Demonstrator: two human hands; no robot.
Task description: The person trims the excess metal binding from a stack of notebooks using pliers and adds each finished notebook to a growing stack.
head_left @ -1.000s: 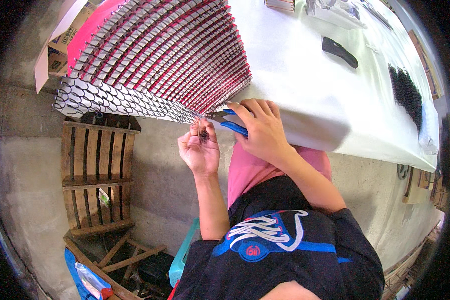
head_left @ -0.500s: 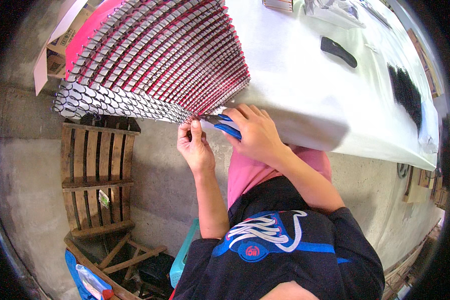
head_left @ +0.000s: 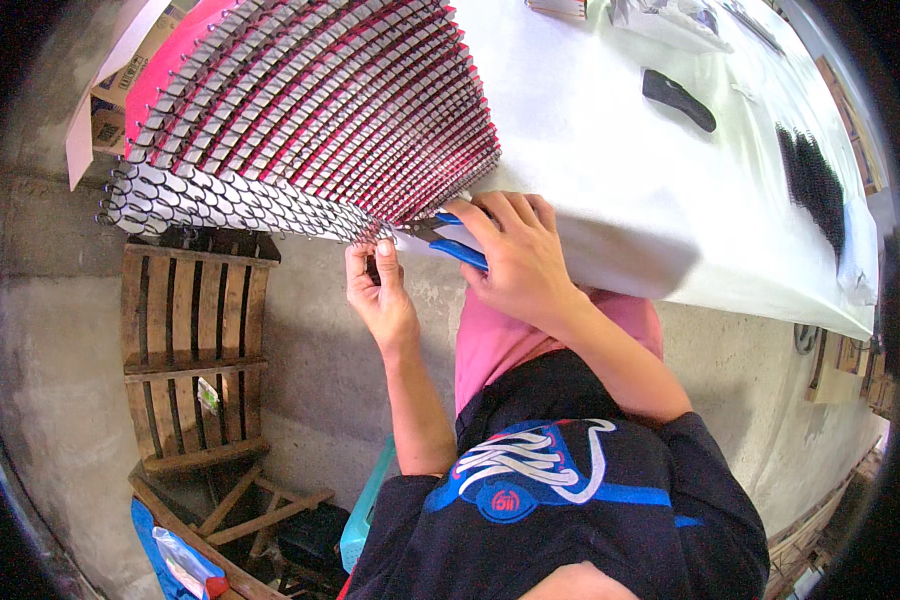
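Fingers of the right hand (head_left: 523, 255) grip the blue-handled pliers (head_left: 458, 253); those of the left hand (head_left: 383, 303) curl just beside the plier tips, though whether they pinch a wire is too small to tell. At the left end of the table's (head_left: 570, 130) near edge lies a fanned stack (head_left: 325, 110) (wire-bound pads, by the look of it), pink and white, ribbed with rows of black coils (head_left: 240, 205). It is probably heavy and apt to slide, best held by its flat sides; the coils seem springy and easily bent.
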